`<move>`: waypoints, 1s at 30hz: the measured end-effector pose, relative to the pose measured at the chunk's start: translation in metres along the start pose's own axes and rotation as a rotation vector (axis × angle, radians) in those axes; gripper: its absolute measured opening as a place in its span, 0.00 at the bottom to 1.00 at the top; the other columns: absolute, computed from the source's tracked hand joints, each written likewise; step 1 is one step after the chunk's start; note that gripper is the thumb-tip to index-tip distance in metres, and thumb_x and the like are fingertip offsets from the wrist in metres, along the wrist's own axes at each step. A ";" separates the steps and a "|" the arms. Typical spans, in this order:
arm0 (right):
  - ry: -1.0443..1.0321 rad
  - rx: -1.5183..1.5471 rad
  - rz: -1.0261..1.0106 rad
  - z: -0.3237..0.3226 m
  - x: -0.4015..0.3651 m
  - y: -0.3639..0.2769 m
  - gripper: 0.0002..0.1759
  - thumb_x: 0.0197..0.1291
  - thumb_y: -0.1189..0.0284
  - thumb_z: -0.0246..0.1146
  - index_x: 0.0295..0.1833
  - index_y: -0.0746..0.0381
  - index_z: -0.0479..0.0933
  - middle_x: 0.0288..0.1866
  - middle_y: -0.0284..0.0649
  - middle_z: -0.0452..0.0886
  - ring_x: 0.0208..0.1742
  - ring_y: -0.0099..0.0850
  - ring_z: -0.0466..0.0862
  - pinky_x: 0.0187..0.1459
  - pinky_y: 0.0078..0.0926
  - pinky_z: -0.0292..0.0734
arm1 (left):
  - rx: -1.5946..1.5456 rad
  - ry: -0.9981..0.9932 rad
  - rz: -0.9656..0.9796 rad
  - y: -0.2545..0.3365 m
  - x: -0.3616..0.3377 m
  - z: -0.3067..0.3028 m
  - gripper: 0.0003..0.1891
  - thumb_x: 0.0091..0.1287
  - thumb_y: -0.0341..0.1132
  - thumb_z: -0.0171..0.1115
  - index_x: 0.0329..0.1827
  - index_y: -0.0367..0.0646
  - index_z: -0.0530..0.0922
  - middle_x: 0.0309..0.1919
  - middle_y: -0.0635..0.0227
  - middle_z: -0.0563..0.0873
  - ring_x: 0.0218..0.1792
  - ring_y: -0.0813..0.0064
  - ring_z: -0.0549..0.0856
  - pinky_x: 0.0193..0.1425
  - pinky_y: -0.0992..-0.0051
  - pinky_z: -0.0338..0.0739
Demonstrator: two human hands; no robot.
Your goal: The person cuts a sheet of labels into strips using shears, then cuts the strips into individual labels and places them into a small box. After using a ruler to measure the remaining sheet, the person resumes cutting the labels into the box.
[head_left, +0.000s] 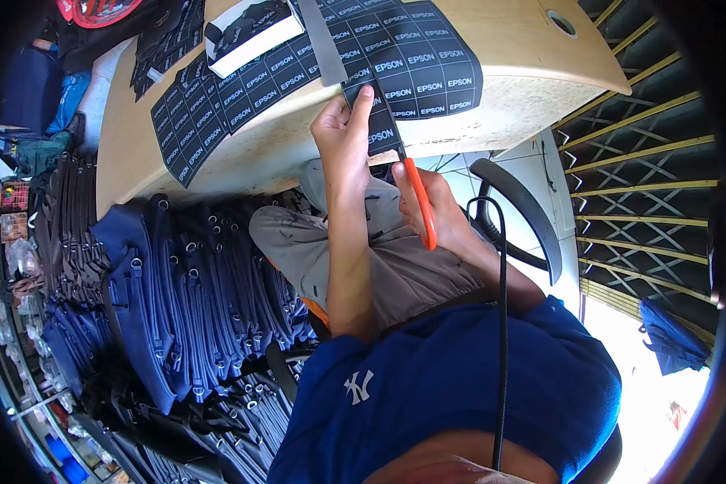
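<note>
My right hand (437, 203) is closed around the orange handles of a pair of scissors (418, 198). The dark blades point up and away from me, along an edge in a black sheet printed with rows of EPSON labels (427, 60). Just left of the blades, my left hand (344, 141) pinches part of that sheet, thumb on top and fingers curled. A grey metal ruler-like strip (321, 40) lies across the sheet beyond my left fingertips. How far the blades are apart is hard to see.
The light wooden table (524, 40) carries more EPSON sheets (194, 121) and a white box (254, 40) with dark pieces inside. Many navy bags or straps with metal rings (194, 282) are stacked at my left. A black chair armrest (524, 210) and a folding gate (637, 161) stand right.
</note>
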State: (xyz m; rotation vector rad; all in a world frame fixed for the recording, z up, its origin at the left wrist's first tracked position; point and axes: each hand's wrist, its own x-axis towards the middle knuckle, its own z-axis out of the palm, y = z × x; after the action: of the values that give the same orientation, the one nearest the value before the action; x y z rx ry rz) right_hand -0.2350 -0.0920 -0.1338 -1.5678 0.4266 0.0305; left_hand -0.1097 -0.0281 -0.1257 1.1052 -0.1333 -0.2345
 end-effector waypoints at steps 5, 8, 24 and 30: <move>-0.012 -0.078 -0.058 -0.005 -0.001 -0.001 0.29 0.68 0.51 0.49 0.31 0.70 0.73 0.18 0.34 0.67 0.21 0.22 0.67 0.24 0.26 0.63 | 0.026 0.051 -0.017 0.002 0.000 0.004 0.08 0.64 0.31 0.62 0.39 0.33 0.81 0.34 0.65 0.86 0.32 0.85 0.81 0.36 0.85 0.72; -0.028 -0.090 -0.141 -0.006 -0.004 -0.005 0.29 0.68 0.51 0.48 0.35 0.71 0.73 0.22 0.38 0.70 0.23 0.25 0.69 0.28 0.28 0.65 | 0.021 0.054 0.003 -0.001 0.002 0.003 0.08 0.64 0.31 0.62 0.39 0.33 0.81 0.34 0.66 0.86 0.33 0.86 0.80 0.36 0.85 0.70; -0.253 0.276 0.294 -0.024 -0.005 -0.032 0.33 0.59 0.35 0.44 0.32 0.57 0.61 0.21 0.28 0.58 0.17 0.15 0.60 0.18 0.13 0.58 | 0.064 0.029 0.020 0.001 0.002 0.002 0.09 0.63 0.33 0.64 0.37 0.34 0.81 0.28 0.71 0.83 0.27 0.91 0.74 0.30 0.87 0.64; -0.177 0.242 0.314 -0.019 0.000 -0.049 0.33 0.60 0.36 0.44 0.29 0.59 0.60 0.16 0.24 0.57 0.14 0.14 0.60 0.16 0.16 0.59 | 0.100 0.040 -0.042 0.005 0.002 0.000 0.09 0.63 0.32 0.64 0.38 0.34 0.81 0.28 0.70 0.84 0.27 0.91 0.75 0.29 0.87 0.65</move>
State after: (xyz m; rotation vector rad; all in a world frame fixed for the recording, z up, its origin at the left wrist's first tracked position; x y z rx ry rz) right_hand -0.2256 -0.1113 -0.0859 -1.2375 0.5129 0.3449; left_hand -0.1070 -0.0270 -0.1214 1.2120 -0.0868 -0.2457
